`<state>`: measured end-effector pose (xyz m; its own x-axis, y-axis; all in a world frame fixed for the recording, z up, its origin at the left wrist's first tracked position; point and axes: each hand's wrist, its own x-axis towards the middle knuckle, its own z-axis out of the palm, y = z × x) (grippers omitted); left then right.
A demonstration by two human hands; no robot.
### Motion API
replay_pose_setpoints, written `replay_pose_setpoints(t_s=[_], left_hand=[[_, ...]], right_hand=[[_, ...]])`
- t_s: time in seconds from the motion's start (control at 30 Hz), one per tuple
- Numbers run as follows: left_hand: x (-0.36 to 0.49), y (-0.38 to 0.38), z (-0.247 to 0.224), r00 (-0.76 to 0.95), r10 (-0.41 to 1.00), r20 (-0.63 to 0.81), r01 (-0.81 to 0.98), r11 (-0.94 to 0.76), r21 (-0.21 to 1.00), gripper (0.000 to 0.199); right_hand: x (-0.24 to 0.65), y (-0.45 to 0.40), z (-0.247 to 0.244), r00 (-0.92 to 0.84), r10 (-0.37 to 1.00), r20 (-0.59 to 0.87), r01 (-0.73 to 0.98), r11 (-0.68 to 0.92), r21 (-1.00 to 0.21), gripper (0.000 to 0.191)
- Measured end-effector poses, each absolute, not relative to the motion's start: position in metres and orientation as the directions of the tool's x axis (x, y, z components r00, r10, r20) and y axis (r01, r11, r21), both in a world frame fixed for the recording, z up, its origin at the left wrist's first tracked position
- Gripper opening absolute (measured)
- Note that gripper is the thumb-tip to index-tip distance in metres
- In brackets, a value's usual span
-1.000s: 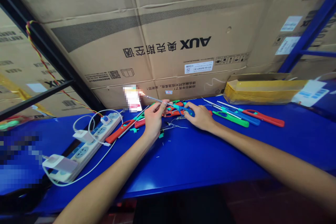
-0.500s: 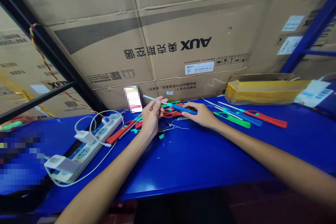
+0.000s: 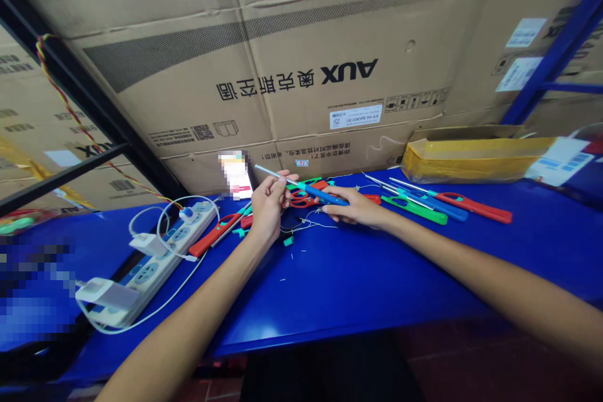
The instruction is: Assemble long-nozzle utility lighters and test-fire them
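Note:
A long-nosed lighter with a blue handle [image 3: 324, 195] and a metal tube is held between my hands above the table, its tube pointing up to the left. My left hand [image 3: 268, 206] is closed around the tube near the teal collar. My right hand [image 3: 352, 207] grips the handle's rear end, fingers above and thumb below. Beneath and behind the hands lie red lighter parts [image 3: 301, 200], thin pale wires [image 3: 315, 223] and a small teal piece [image 3: 288, 241]. The hands partly cover that pile.
Red [image 3: 480, 206], blue and green lighters [image 3: 417, 211] lie to the right. Another red lighter [image 3: 214, 235] sits by a white power strip [image 3: 157, 264] with plugged chargers. A blurred phone [image 3: 237, 179] leans on the cardboard box [image 3: 282, 25]. A yellow-taped carton [image 3: 466, 160] stands back right.
My right hand has shifted its hold on the handle, its fingers now lower and further forward. The left hand keeps its grip on the tube. The whole view has shifted slightly.

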<state>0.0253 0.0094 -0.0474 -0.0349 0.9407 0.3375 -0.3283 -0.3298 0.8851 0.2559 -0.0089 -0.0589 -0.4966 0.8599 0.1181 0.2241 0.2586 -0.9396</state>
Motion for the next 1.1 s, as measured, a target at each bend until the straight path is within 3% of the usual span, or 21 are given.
replay_pose_setpoints(t_s=[0.2, 0.37, 1.1], left_hand=[[0.026, 0.008, -0.047, -0.025, 0.944, 0.33, -0.286, -0.323, 0.902, 0.027], [0.026, 0.007, -0.048, -0.036, 0.937, 0.347, -0.281, -0.343, 0.896, 0.034], [0.025, 0.01, -0.051, -0.009, 0.931, 0.365, -0.25, -0.355, 0.901, 0.03]], right_hand=[[0.257, -0.004, -0.062, -0.464, 0.863, 0.2, 0.275, 0.355, -0.894, 0.03], [0.258, -0.002, -0.07, -0.452, 0.845, 0.285, 0.289, 0.441, -0.85, 0.032], [0.26, 0.0, -0.068, -0.437, 0.848, 0.301, 0.362, 0.472, -0.804, 0.03]])
